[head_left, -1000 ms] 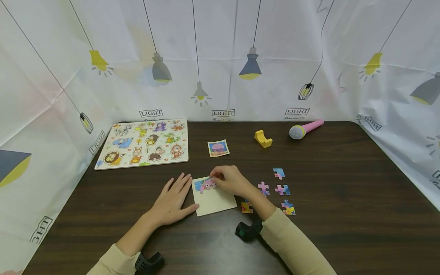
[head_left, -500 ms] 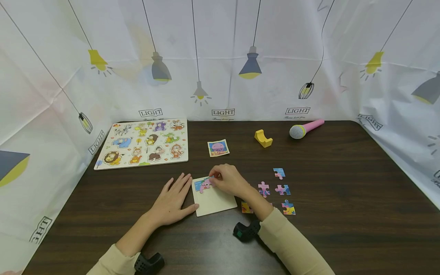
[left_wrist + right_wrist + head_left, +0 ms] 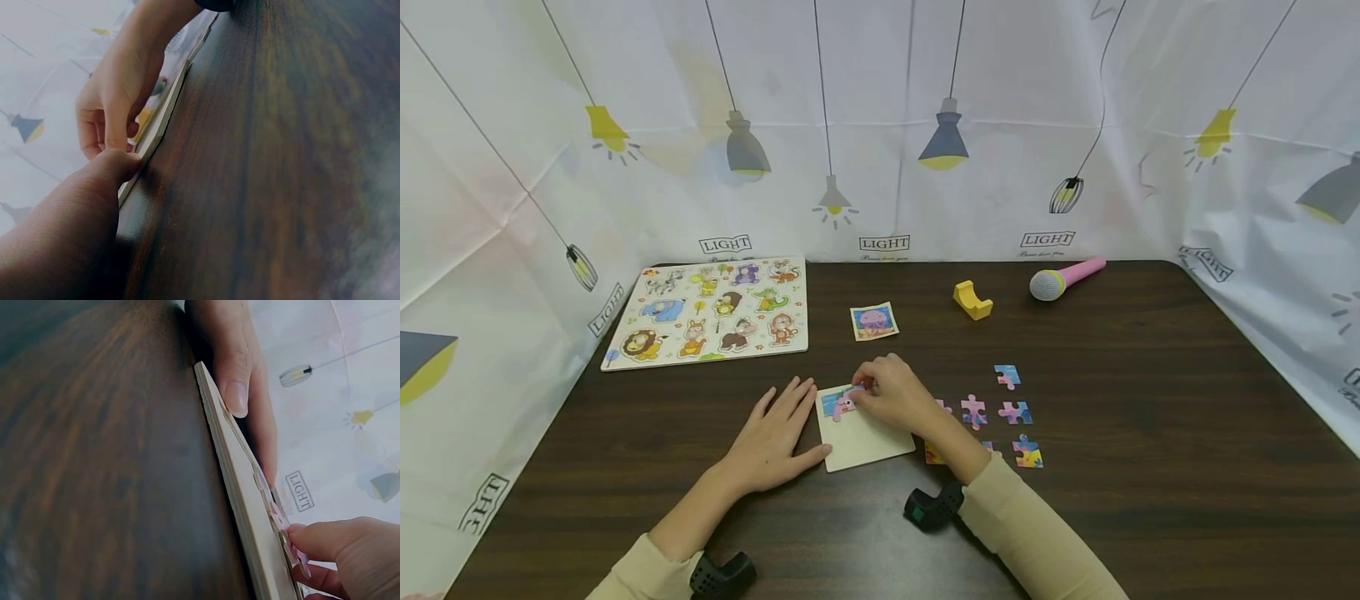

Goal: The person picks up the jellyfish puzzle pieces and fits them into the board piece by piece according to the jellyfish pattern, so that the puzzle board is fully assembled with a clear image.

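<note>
Board [image 3: 867, 443], pale and square, on the dark desk [image 3: 1150, 375] there, pink puzzle piece [image 3: 302, 557] near its far edge pinched by right hand [image 3: 891, 396], left hand [image 3: 775, 437] straight-fingered, thumb touching board's left edge, loose pieces [image 3: 973, 412] at right.

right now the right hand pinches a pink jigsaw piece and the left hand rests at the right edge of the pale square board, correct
Wrong edge: in the head view the left hand rests at the left edge of the pale square board. The right hand does pinch a pink jigsaw piece.
</note>
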Action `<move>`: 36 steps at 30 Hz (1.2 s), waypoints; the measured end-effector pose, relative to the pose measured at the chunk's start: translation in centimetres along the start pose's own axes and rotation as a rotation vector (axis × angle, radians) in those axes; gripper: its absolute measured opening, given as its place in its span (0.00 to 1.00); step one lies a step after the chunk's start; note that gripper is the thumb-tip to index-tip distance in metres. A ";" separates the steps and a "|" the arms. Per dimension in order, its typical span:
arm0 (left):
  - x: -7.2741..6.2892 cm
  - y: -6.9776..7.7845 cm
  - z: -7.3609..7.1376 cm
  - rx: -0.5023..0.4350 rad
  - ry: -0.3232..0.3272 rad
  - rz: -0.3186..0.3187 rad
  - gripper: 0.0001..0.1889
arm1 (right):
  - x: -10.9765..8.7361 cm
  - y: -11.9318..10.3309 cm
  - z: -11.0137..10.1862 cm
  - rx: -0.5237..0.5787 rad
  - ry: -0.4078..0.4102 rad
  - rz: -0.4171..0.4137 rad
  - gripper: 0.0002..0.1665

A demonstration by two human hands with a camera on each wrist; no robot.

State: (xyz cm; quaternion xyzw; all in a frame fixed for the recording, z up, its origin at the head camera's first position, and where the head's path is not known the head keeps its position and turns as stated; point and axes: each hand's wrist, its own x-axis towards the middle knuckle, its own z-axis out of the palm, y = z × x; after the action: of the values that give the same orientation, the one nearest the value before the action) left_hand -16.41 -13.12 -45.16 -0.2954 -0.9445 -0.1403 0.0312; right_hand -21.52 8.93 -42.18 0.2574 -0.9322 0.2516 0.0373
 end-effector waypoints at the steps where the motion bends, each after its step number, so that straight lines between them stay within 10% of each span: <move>1: 0.0 0.0 0.0 -0.001 -0.001 0.000 0.45 | 0.0 0.0 0.0 -0.005 0.001 0.001 0.06; 36: 0.0 0.1 0.0 0.002 -0.001 -0.004 0.45 | -0.4 -0.3 -1.3 -0.001 0.016 0.011 0.08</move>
State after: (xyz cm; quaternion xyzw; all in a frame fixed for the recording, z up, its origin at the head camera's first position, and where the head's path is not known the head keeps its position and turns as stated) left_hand -16.35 -13.07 -45.13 -0.2934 -0.9453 -0.1390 0.0307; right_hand -21.11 9.57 -41.00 0.2503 -0.9334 0.2533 0.0434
